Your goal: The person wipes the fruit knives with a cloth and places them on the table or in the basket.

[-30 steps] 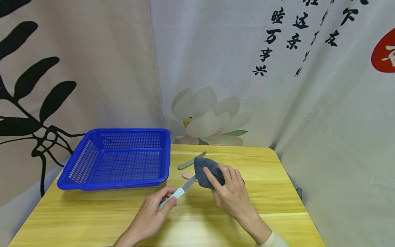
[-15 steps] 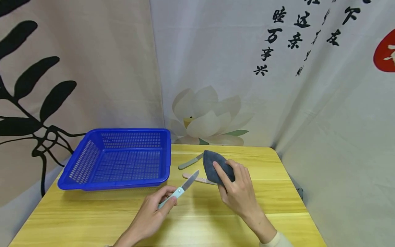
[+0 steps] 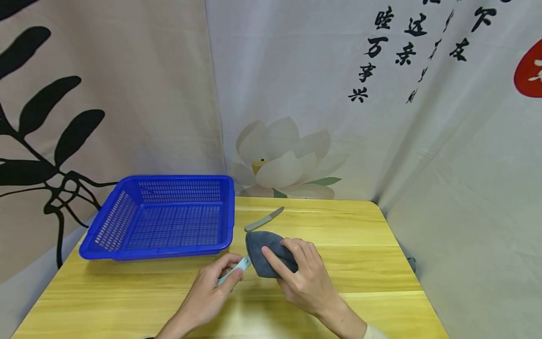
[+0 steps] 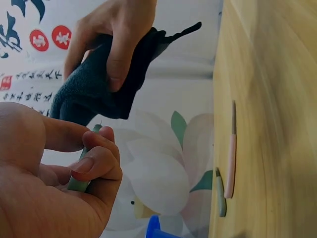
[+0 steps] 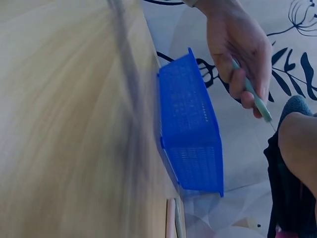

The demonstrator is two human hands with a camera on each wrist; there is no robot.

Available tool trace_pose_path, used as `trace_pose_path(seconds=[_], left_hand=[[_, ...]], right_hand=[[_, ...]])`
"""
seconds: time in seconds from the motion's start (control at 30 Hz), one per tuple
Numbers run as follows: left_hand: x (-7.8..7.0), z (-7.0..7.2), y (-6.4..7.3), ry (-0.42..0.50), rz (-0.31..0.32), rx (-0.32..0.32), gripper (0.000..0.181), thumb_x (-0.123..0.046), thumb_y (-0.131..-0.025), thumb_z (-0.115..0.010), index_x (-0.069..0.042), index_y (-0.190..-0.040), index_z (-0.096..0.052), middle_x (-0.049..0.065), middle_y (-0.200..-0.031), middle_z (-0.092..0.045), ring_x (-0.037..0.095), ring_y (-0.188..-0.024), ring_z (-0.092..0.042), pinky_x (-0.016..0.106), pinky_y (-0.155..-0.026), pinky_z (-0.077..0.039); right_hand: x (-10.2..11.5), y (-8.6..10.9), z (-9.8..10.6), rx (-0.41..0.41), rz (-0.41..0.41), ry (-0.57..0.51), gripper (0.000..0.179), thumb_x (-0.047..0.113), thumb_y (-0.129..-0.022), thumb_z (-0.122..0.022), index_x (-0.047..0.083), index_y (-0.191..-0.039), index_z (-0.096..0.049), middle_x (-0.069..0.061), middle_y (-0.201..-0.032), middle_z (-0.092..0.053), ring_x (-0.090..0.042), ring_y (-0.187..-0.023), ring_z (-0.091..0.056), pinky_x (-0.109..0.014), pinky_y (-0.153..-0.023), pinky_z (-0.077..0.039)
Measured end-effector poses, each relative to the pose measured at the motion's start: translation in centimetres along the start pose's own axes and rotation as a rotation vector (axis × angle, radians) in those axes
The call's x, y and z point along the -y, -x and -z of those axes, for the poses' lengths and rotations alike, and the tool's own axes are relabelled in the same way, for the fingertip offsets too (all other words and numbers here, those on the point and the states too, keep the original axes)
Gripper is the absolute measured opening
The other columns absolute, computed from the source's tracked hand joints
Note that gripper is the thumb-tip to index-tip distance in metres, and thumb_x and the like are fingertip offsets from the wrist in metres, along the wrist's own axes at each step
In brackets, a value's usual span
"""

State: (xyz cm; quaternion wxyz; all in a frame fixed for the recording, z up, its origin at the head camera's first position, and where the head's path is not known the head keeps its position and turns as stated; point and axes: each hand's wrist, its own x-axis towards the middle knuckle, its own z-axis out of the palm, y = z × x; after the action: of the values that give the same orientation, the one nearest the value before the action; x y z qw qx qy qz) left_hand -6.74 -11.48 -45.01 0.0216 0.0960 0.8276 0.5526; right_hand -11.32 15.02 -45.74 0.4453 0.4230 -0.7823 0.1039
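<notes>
My left hand [image 3: 211,287] grips the light blue-green handle of a knife [image 3: 235,270] in front of me. A folded dark grey cloth [image 3: 264,252] hides nearly all of its blade. My right hand [image 3: 306,278] holds that cloth, fingers on top and thumb underneath. In the left wrist view the cloth [image 4: 89,84] hangs from the right hand [image 4: 124,29], just beyond the knife handle [image 4: 81,181]. The right wrist view shows the left fingers curled round the handle [image 5: 255,96], with the cloth [image 5: 282,183] at its blade end.
A blue plastic basket [image 3: 156,256] stands at the back left of the wooden table [image 3: 360,263]. Behind the cloth lies a grey-green-handled knife [image 3: 262,221]. A pink-handled knife [image 4: 231,163] lies beside it, hidden in the head view. A printed curtain [image 3: 296,70] hangs behind the table.
The right hand with the cloth first moved away up and right, baring the blade, then came back down-left over it. The left hand and knife have stayed nearly still.
</notes>
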Motion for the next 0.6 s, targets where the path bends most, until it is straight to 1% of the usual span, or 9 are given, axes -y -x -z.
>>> trace_pose_path(seconds=[0.13, 0.27, 0.4, 0.6], left_hand=[[-0.01, 0.00, 0.02, -0.004, -0.008, 0.008, 0.018, -0.017, -0.112, -0.066, -0.011, -0.126, -0.076, -0.004, -0.096, -0.076, 0.004, -0.083, -0.066, 0.024, -0.073, -0.054], [0.12, -0.01, 0.05, -0.012, -0.013, 0.010, 0.016, -0.017, -0.111, -0.067, -0.012, -0.123, -0.076, -0.004, -0.096, -0.076, 0.004, -0.083, -0.065, 0.024, -0.073, -0.054], [0.23, -0.02, 0.13, -0.014, -0.012, 0.011, 0.013, -0.018, -0.112, -0.067, -0.015, -0.121, -0.076, -0.005, -0.095, -0.074, 0.005, -0.080, -0.062, 0.024, -0.071, -0.053], [0.23, -0.07, 0.19, -0.010, -0.012, 0.010, 0.013, -0.018, -0.112, -0.066, -0.016, -0.121, -0.077, -0.006, -0.092, -0.071, 0.005, -0.076, -0.059, 0.024, -0.067, -0.050]], right_hand=[[0.64, 0.06, -0.31, 0.027, 0.016, 0.013, 0.042, 0.023, -0.112, -0.053, 0.020, -0.150, -0.073, -0.018, -0.128, -0.071, -0.033, -0.107, -0.067, -0.045, -0.084, -0.058], [0.93, 0.27, -0.50, 0.081, 0.002, 0.033, 0.044, 0.022, -0.113, -0.050, 0.023, -0.151, -0.073, -0.017, -0.129, -0.071, -0.032, -0.108, -0.066, -0.044, -0.085, -0.058], [0.79, 0.46, -0.65, 0.113, -0.008, 0.058, 0.047, 0.020, -0.112, -0.047, 0.024, -0.152, -0.071, -0.016, -0.129, -0.070, -0.032, -0.108, -0.065, -0.044, -0.085, -0.057], [0.28, 0.68, -0.67, 0.133, -0.019, 0.085, 0.047, 0.020, -0.112, -0.047, 0.024, -0.153, -0.070, -0.016, -0.128, -0.070, -0.033, -0.106, -0.065, -0.045, -0.084, -0.056]])
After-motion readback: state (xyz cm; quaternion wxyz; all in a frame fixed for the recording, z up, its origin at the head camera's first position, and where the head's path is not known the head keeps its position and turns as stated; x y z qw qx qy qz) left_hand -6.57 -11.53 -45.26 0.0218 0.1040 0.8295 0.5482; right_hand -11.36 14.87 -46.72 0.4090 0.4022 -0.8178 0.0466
